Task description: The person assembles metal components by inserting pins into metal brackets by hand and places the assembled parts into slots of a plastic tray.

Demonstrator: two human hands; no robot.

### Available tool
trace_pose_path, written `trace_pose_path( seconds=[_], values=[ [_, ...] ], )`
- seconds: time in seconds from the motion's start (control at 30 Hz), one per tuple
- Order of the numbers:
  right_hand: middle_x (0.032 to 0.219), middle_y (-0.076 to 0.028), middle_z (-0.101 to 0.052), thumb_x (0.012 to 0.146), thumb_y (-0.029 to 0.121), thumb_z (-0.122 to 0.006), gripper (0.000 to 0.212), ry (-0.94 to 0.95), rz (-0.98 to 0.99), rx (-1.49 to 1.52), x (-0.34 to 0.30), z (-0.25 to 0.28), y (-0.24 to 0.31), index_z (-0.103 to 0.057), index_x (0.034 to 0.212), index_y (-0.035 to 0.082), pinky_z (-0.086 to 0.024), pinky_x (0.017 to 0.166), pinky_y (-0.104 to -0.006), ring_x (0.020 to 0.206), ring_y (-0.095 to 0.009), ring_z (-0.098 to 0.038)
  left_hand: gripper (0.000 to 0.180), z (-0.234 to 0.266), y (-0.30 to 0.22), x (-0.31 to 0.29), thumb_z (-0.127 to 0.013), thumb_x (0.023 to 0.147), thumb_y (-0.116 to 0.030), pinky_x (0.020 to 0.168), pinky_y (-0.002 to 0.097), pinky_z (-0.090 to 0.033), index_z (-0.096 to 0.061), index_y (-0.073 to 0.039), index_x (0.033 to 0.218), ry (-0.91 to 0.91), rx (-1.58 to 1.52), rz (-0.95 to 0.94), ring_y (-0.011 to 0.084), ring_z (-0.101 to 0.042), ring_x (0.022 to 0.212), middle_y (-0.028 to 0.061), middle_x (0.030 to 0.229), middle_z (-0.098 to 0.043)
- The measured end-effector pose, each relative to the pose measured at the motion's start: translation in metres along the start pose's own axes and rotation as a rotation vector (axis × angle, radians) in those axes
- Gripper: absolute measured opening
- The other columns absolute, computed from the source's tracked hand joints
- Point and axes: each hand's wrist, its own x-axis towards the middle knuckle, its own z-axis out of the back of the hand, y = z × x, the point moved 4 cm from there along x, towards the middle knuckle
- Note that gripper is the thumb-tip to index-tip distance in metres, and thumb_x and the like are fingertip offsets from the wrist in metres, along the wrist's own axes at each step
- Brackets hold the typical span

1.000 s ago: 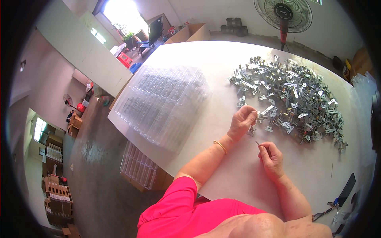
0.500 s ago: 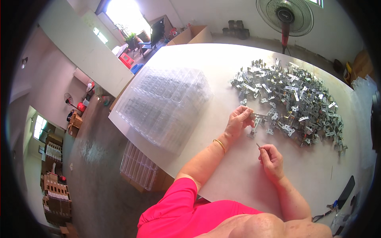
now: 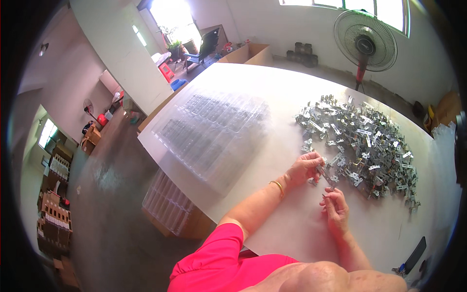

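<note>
The left hand (image 3: pixel 306 167) pinches a narrow silver metal bracket (image 3: pixel 327 177), slanting lengthwise from that grip toward the nearby right hand (image 3: pixel 335 208), which pinches a slim grey piece (image 3: pixel 324 195) (details blurred).

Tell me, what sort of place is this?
Probably a workshop or packing room: a heap of metal parts and clear plastic trays share the table, and cardboard boxes are stacked at far left.
</note>
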Motion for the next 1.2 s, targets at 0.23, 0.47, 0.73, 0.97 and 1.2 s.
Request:
trace_pose_path(
  seconds=[0.23, 0.47, 0.73, 0.97, 1.2],
  values=[
    [0.121, -0.009, -0.054, 0.098, 0.004, -0.057, 0.007, 0.061, -0.021, -0.050, 0.0004, -0.0008, 0.0020, -0.060, 0.104, 0.005, -0.050, 0.064, -0.0204, 0.085, -0.010, -0.061, 0.016, -0.0038, 0.0022, 0.0002, -0.060, 0.098, -0.022, 0.047, 0.0339, -0.055, -0.057, -0.006, 0.097, 0.037, 0.055, 0.063, 0.0174, -0.063, 0.053, 0.0051, 0.086, -0.063],
    [0.116, -0.008, -0.055, 0.098, 0.004, -0.055, 0.007, 0.069, -0.021, -0.018, -0.0003, 0.0001, 0.0023, -0.060, 0.104, 0.004, -0.049, 0.065, -0.0211, 0.083, -0.010, -0.060, 0.016, -0.0075, 0.0012, -0.0015, -0.059, 0.098, -0.020, 0.046, 0.0316, -0.056, -0.058, -0.005, 0.095, 0.063, 0.062, 0.060, 0.0159, -0.065, 0.054, 0.0058, 0.082, -0.064],
    [0.114, -0.007, -0.056, 0.098, 0.006, -0.057, 0.008, 0.082, -0.059, 0.028, -0.0018, 0.0007, 0.0034, -0.061, 0.104, 0.003, -0.049, 0.066, -0.0219, 0.081, -0.010, -0.060, 0.016, -0.0085, 0.0005, -0.0019, -0.060, 0.097, -0.019, 0.046, 0.0314, -0.057, -0.058, -0.004, 0.095, 0.095, 0.072, 0.075, 0.0158, -0.065, 0.056, 0.0068, 0.085, -0.064],
    [0.112, -0.007, -0.057, 0.098, 0.005, -0.057, 0.007, 0.078, -0.064, 0.020, -0.0017, -0.0008, 0.0044, -0.061, 0.103, 0.003, -0.048, 0.066, -0.0217, 0.078, -0.009, -0.059, 0.015, -0.0063, 0.0000, -0.0014, -0.060, 0.097, -0.019, 0.049, 0.0317, -0.058, -0.059, -0.004, 0.095, 0.101, 0.075, 0.071, 0.0150, -0.066, 0.062, 0.0066, 0.082, -0.064],
    [0.113, -0.007, -0.056, 0.098, 0.003, -0.056, 0.007, 0.086, -0.056, 0.020, -0.0014, -0.0002, 0.0026, -0.061, 0.103, 0.004, -0.048, 0.066, -0.0214, 0.079, -0.009, -0.060, 0.014, -0.0076, -0.0009, -0.0022, -0.059, 0.098, -0.019, 0.069, 0.0378, -0.060, -0.060, -0.006, 0.094, 0.066, 0.112, 0.033, 0.0143, -0.066, 0.079, 0.0046, 0.084, -0.064]
  ],
)
